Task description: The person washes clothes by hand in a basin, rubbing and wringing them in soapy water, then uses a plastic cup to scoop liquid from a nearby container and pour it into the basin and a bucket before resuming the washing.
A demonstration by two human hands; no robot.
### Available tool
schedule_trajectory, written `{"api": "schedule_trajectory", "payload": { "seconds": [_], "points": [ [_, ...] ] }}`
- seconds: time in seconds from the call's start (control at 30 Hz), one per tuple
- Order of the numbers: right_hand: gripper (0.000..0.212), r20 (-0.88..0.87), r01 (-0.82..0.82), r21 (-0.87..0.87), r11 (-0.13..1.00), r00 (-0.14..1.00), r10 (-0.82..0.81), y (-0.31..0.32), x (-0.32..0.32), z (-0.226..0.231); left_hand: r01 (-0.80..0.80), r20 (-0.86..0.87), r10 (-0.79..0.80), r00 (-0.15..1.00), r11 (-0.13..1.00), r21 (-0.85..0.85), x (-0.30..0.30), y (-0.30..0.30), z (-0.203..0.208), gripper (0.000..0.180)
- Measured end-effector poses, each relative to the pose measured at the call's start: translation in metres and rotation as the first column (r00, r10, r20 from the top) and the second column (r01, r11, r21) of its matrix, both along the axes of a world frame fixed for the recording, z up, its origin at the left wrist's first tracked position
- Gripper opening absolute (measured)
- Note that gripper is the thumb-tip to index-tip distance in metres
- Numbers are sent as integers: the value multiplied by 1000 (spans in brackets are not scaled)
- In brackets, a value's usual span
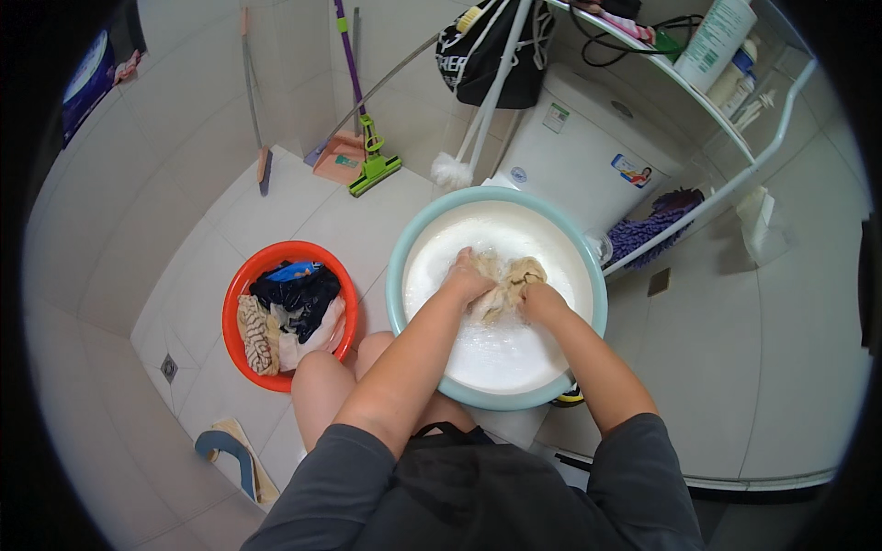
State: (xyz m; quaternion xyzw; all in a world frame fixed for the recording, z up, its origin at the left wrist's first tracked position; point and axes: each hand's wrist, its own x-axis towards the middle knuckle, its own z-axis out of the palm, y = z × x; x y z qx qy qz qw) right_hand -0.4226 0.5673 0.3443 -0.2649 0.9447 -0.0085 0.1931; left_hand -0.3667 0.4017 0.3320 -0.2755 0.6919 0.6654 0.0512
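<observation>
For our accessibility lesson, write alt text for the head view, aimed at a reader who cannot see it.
A person's left hand and right hand handle a cream cloth in water inside a wide, pale-blue-rimmed basin. To its left, a red tub of fabrics sits on the tiled floor; a green-and-purple mop stands beyond.

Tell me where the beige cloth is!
In the head view, just right of centre, the beige cloth is in the blue-rimmed basin, between the left hand and the right hand.
</observation>
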Motion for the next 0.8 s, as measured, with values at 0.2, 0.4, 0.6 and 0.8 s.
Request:
{"api": "schedule_trajectory", "payload": {
  "seconds": [0.2, 0.4, 0.6, 0.8],
  "points": [
    [12, 166, 132, -621, 773, 986, -35, 16, -8, 63, -9, -33, 16, 999, 981, 194, 12, -4, 31, 67],
    [15, 477, 458, -869, 186, 876, 73, 25, 0, 112, 39, -283, 26, 959, 974, 222, 22, -29, 79, 46],
    [12, 630, 609, -775, 168, 766, 129, 8, 11, 128, 108, -243, -78, 967, 988, 114, 36, -18, 63, 37],
    [14, 630, 622, -776, 104, 763, 142, 6, 14, 141, 179, -344, -239, 908, 964, -198, 45, 19, 28, 44]
  ]
}}
